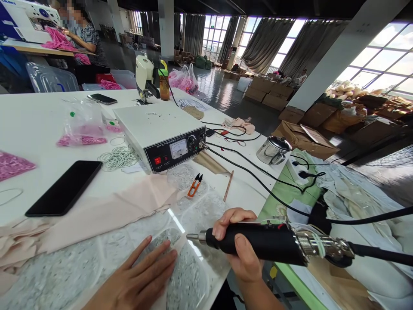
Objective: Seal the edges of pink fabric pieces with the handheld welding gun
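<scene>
My right hand [243, 245] is wrapped round a black handheld tool [258, 242] with a pointed metal tip and a cable at its rear. The tip points left, at the end of a narrow pale pink strip [181, 243]. My left hand [142, 275] lies flat, fingers spread, over the strip on a clear, marbled sheet [74, 267]. Beyond it, a larger pale pink fabric piece [112, 211] stretches across the table. Orange thread snips [195, 186] rest on the sheet, near a control box [161, 135] with a dial and a red switch.
A black phone [64, 188] and white elastic loops [119, 157] lie at the left. A metal mug [273, 150] stands at the right table edge. Black cables [258, 172] run rightward from the box. Another person [92, 41] sits at a sewing machine, back left.
</scene>
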`<state>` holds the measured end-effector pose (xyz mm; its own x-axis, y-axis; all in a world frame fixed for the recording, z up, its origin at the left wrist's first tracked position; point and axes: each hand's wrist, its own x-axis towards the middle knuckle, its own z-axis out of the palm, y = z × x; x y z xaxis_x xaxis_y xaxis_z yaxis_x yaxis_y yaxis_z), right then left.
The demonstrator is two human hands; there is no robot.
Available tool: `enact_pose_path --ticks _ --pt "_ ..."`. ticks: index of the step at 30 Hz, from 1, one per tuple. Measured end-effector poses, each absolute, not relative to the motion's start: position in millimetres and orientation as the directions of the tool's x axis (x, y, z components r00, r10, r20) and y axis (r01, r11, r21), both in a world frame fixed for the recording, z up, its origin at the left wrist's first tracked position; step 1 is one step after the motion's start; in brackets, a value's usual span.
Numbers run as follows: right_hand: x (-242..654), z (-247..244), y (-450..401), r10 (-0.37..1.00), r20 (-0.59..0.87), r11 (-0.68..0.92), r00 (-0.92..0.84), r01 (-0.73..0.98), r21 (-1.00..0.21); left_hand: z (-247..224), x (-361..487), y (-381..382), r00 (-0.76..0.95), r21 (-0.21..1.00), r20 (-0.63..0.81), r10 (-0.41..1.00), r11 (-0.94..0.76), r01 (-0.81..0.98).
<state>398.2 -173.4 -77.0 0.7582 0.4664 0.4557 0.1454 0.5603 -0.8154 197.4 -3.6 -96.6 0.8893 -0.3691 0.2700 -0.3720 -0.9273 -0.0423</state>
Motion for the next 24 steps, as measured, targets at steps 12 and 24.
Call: enact_pose_path --ticks 12,24 --pt "398.5 -79.2 -175.5 0.477 0.446 0.54 0.757 0.148 -0.828 -95.8 197.6 -2.6 0.914 0.076 0.247 -0.321 -0.934 -0.349" --pt "391.3 -71.3 -171.4 0.466 0.463 0.622 0.754 0.093 -0.778 -97.7 194.7 -12.0 0.924 -0.007 0.254 -0.287 -0.955 -0.295"
